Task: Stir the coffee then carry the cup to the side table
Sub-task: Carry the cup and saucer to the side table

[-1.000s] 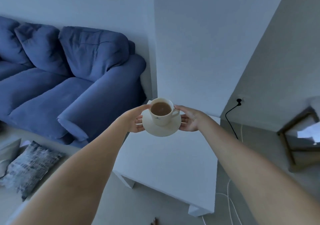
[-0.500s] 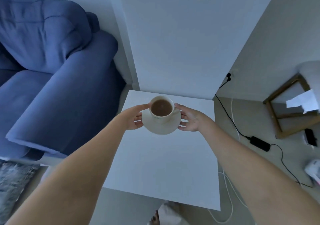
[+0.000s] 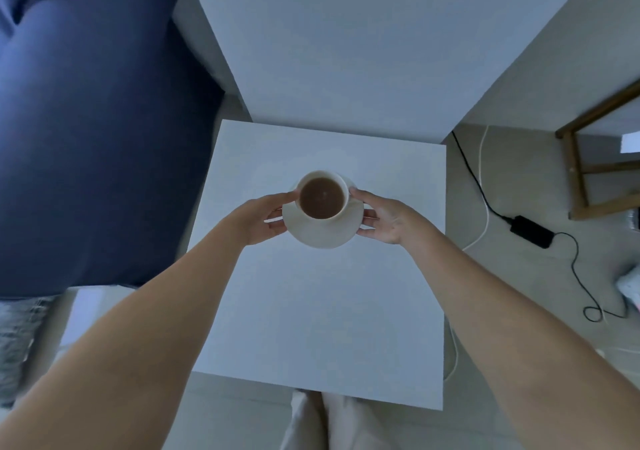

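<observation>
A blue sofa (image 3: 93,145) is flanking the white side table (image 3: 322,311). Over the tabletop, both forearms are reaching forward, and the saucer (image 3: 325,231) is sitting between the left hand (image 3: 261,219) and right hand (image 3: 388,221), each pinching its rim. The cup (image 3: 322,195) of coffee (image 3: 321,197) is standing upright on it. No readable writing is showing.

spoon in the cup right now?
No, the cup shows only brown coffee, with no spoon in it or on the saucer.
</observation>
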A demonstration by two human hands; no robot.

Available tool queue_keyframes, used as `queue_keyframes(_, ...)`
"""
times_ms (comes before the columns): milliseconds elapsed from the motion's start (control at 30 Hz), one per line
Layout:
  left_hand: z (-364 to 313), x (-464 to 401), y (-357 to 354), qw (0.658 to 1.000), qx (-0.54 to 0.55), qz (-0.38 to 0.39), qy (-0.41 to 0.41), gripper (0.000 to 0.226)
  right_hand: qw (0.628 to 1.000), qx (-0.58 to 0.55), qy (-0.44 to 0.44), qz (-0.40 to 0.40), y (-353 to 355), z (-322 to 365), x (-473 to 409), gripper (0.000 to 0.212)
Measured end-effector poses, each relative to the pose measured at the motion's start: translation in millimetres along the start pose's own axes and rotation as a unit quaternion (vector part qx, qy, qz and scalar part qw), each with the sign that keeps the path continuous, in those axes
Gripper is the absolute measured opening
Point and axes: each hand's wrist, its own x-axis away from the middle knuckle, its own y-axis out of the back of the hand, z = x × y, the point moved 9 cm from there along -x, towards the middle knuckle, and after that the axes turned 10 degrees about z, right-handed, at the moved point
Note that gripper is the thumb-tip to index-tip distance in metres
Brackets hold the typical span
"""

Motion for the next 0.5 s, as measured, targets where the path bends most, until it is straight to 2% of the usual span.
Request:
queue_keyframes(200, -6, -9, 3, 0.999, 0.032, -0.005, -0.029, 0.051, 0.999, 0.003, 0.029, 0.023, -1, 6, -7, 0.020)
queue_keyframes(367, -7, -35, 9, 0.999, 0.042, -0.008, -0.019, 0.054, 1.000, -0.001, 0.019, -0.004, 13, 6, -31, 0.014)
queue_keyframes(500, -5, -43, 10, 0.999, 0.049, -0.005, -0.013, 0.042, 0.999, -0.022, 0.022, 0.007, 17, 4, -41, 0.014)
